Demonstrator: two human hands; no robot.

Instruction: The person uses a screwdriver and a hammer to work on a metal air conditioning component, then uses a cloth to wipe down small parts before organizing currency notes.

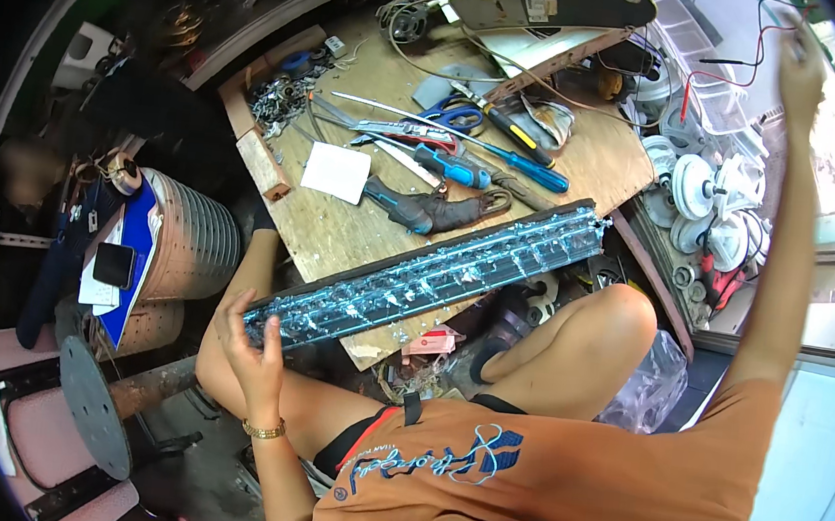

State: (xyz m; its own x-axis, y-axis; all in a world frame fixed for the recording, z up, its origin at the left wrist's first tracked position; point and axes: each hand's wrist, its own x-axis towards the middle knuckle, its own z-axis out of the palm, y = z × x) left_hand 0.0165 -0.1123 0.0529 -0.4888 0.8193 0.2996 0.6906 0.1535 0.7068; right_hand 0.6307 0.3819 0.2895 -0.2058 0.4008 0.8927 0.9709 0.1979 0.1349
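A long black bar with a shiny, clear, ribbed face, like an LED light bar, lies slantwise along the table's near edge. My left hand is at its left end, thumb on the near side and fingers on the far side, gripping it. Off to the upper right, my right arm is stretched far out. My right hand is smeared there, closed around thin test leads. From it hang a red probe and a black probe.
On the wooden table lie a screwdriver, scissors, a utility knife, a blue-black tool and a white card. A white-and-black device stands behind. White reels crowd the right; a ribbed drum stands left.
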